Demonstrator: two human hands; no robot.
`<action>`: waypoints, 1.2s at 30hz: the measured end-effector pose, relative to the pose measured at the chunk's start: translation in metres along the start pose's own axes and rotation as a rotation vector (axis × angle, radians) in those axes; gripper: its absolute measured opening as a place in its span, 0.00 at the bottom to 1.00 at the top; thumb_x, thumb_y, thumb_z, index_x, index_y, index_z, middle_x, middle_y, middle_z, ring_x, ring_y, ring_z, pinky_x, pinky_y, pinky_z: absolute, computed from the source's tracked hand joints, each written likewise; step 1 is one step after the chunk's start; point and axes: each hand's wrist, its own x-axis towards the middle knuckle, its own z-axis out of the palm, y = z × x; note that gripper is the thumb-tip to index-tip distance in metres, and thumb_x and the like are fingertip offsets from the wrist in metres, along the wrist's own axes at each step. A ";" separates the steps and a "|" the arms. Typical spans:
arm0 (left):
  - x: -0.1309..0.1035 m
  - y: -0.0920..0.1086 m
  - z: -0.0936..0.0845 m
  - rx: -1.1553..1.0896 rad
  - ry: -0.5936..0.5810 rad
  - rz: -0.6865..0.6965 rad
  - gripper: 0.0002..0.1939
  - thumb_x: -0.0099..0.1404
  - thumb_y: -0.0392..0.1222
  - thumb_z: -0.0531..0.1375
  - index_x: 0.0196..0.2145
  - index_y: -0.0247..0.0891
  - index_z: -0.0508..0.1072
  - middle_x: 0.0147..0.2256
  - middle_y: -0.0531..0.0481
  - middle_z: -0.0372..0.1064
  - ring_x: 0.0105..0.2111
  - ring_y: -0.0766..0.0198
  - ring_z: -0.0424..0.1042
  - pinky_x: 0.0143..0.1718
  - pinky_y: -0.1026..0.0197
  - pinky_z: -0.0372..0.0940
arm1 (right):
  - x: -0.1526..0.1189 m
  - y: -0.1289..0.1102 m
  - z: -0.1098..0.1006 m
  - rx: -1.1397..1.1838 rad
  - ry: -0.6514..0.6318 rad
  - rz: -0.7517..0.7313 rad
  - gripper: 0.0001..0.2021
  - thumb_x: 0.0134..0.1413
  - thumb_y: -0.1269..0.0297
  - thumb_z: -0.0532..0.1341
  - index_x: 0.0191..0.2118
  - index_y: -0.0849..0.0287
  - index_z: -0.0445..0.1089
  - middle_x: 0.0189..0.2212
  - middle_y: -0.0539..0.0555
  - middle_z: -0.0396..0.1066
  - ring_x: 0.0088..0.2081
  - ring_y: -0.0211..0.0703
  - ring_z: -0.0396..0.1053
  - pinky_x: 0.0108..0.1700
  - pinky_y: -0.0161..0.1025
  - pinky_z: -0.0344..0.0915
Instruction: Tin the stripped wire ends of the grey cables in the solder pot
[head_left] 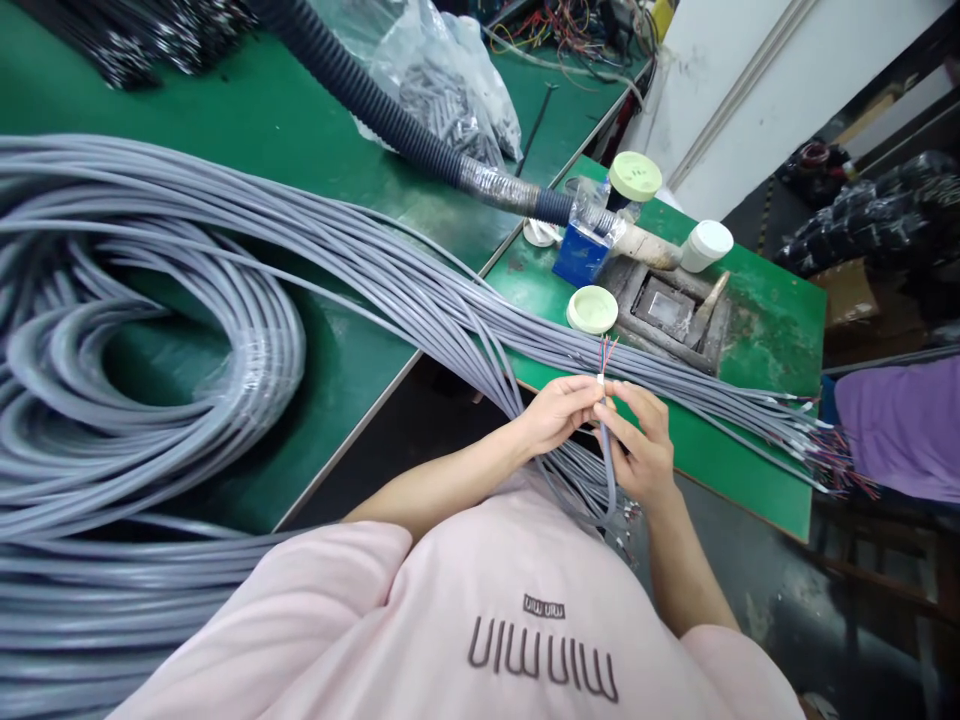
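Note:
A grey cable [608,465] stands upright between my hands, with a white band [601,379] near its top and thin red, blue and other coloured wires [606,352] fanning out above. My left hand [561,412] pinches the cable from the left, just below the band. From the right, my right hand [641,440] grips the same cable with thumb and fingers close to the left fingertips. Behind both hands a long bundle of grey cables [465,310] runs across the green tables, its coloured wire ends [840,455] at the right.
A solder pot [667,310] sits behind the bundle, near an open round tub [592,309], a white jar [707,245] and a blue box [581,255] under a black hose [360,85]. Coiled cables [255,380] lie left. A person's purple sleeve [900,425] is at right.

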 end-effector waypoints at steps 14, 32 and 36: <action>-0.003 -0.001 -0.004 -0.034 -0.058 -0.054 0.19 0.51 0.48 0.71 0.34 0.30 0.78 0.27 0.49 0.72 0.28 0.69 0.71 0.35 0.65 0.66 | 0.002 0.000 -0.006 0.082 0.073 0.052 0.24 0.53 0.72 0.61 0.55 0.43 0.68 0.53 0.54 0.68 0.53 0.52 0.68 0.53 0.56 0.68; -0.044 0.036 0.030 0.721 -0.510 0.269 0.08 0.62 0.43 0.62 0.36 0.39 0.81 0.32 0.43 0.76 0.33 0.61 0.72 0.39 0.59 0.65 | 0.058 0.056 -0.037 -0.061 0.467 0.358 0.13 0.64 0.61 0.53 0.44 0.59 0.73 0.40 0.57 0.74 0.43 0.48 0.73 0.48 0.50 0.69; -0.042 0.019 0.024 0.922 -0.943 0.185 0.11 0.65 0.43 0.59 0.43 0.40 0.78 0.38 0.42 0.76 0.36 0.60 0.74 0.39 0.61 0.66 | 0.091 0.089 -0.045 -0.009 0.536 0.403 0.17 0.63 0.56 0.54 0.38 0.63 0.74 0.32 0.55 0.74 0.34 0.44 0.74 0.41 0.45 0.71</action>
